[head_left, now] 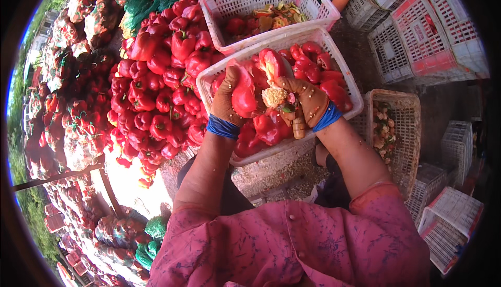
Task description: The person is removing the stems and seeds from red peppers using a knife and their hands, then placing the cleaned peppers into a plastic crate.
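My left hand (225, 99), in a brown glove with a blue cuff, grips a red bell pepper (243, 95) that is split open. My right hand (307, 99), gloved the same way, holds a wooden-handled knife (298, 126) and pinches the pale seed core (274, 97) of the pepper. Both hands hover over a white plastic crate (344, 68) filled with cut red pepper pieces (313, 68).
A large heap of whole red peppers (156, 88) lies to the left. Behind stands another white crate (313, 0) with pepper scraps. A wicker basket (407, 130) holding cores sits at right, with stacked empty crates (422, 31) beyond. Net sacks of peppers (68, 109) line the far left.
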A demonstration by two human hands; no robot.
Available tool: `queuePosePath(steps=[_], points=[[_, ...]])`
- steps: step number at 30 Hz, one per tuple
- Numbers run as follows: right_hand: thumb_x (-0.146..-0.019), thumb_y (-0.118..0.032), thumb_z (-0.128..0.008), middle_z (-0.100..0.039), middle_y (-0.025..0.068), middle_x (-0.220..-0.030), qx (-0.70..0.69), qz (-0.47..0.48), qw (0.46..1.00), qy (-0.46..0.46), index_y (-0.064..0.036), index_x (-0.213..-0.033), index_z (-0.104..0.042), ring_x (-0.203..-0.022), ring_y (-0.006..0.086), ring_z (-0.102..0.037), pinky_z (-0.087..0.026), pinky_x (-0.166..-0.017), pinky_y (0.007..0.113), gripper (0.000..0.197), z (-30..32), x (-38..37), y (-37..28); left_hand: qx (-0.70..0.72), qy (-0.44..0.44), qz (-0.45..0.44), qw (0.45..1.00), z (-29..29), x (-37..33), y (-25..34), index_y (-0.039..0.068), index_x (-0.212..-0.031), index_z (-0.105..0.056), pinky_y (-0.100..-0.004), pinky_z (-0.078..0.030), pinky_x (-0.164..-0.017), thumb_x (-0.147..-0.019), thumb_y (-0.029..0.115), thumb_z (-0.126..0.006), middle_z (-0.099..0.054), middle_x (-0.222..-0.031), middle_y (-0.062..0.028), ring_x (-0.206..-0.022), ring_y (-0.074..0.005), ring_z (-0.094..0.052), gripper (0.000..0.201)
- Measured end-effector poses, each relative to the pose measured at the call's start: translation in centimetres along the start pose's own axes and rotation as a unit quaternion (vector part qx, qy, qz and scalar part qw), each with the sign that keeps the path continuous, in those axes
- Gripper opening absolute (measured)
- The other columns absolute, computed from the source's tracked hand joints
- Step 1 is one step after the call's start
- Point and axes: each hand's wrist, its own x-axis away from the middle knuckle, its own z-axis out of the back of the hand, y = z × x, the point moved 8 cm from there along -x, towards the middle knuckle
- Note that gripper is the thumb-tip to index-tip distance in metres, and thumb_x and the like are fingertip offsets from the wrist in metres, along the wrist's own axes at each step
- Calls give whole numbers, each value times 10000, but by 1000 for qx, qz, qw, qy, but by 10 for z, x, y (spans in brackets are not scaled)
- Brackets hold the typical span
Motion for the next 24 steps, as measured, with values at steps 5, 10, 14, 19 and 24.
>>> queuePosePath(steps=[5, 10, 14, 19, 24], points=[[-787, -375, -823, -730, 92, -829, 293, -27, 954, 60, -24, -1035, -756, -778, 175, -693, -553, -745, 297, 435, 15, 10, -27, -270, 92, 23, 958, 18, 5, 25, 42, -1258, -645, -358, -580, -899, -936, 389, -726, -710, -1154, -59, -1009, -195, -702, 481], [-804, -322, -783, -715, 72, -862, 663, 81, 700, 252, 14, -1033, -711, -748, 194, -667, -552, -718, 372, 414, 42, 21, -74, -491, 162, -43, 855, 36, 3, 71, 15, -1132, -715, -292, -551, -730, -951, 301, -733, -737, -981, -38, -841, -139, -689, 338], [-814, -365, -789, -638, 27, -769, 373, 109, 875, 289, -16, -1080, -692, -580, 123, -564, -494, -543, 310, 450, 60, 37, -94, -673, 297, -134, 664, 82, -4, 137, 55, -1163, -709, -373, -560, -793, -845, 486, -774, -753, -1010, -140, -875, -262, -728, 539], [-839, -320, -784, -716, 80, -908, 311, 175, 887, 291, -1, -1128, -694, -797, 162, -646, -518, -745, 329, 440, 43, 40, -94, -867, 357, -109, 332, 70, -22, 114, 106, -1109, -707, -482, -543, -895, -752, 636, -735, -679, -1163, -230, -1049, -386, -680, 640], [-842, -272, -794, -717, 60, -957, 248, 178, 914, 268, -16, -1121, -694, -801, 133, -660, -526, -711, 308, 392, 39, 33, -81, -878, 406, 73, 243, 119, -18, 93, 34, -1353, -555, -528, -530, -900, -863, 655, -626, -607, -1329, -214, -1137, -394, -648, 794]])
